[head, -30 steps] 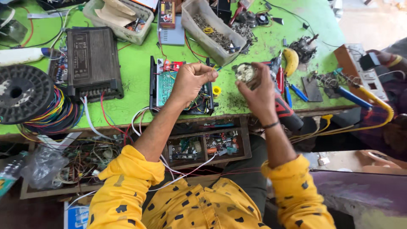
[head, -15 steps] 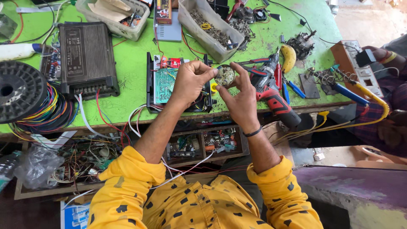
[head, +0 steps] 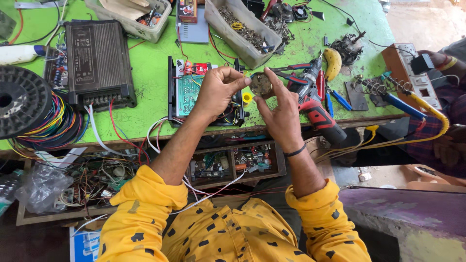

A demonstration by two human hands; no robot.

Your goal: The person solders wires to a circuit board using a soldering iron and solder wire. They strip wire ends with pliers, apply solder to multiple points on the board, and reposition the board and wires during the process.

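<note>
My left hand (head: 218, 92) and my right hand (head: 279, 109) meet above the green workbench (head: 150, 68). Both pinch a small round grey-brown part (head: 260, 84) between their fingertips. Right below the hands lies an open black case with a green circuit board (head: 187, 92) and red and white wires. A small yellow ring-shaped piece (head: 247, 98) rests beside the board, under the held part. My sleeves are yellow with dark spots.
A red and black power tool (head: 318, 114), pliers (head: 291, 70) and a banana (head: 333, 63) lie right of my hands. A black ribbed box (head: 97, 60), wire spool (head: 19, 99), parts bins (head: 238, 29) and an open drawer (head: 233, 162) surround them. Another person's arm (head: 441, 60) is at far right.
My right hand has carried the round part leftward to my left hand, which rose off the circuit board; now both hold it together.
</note>
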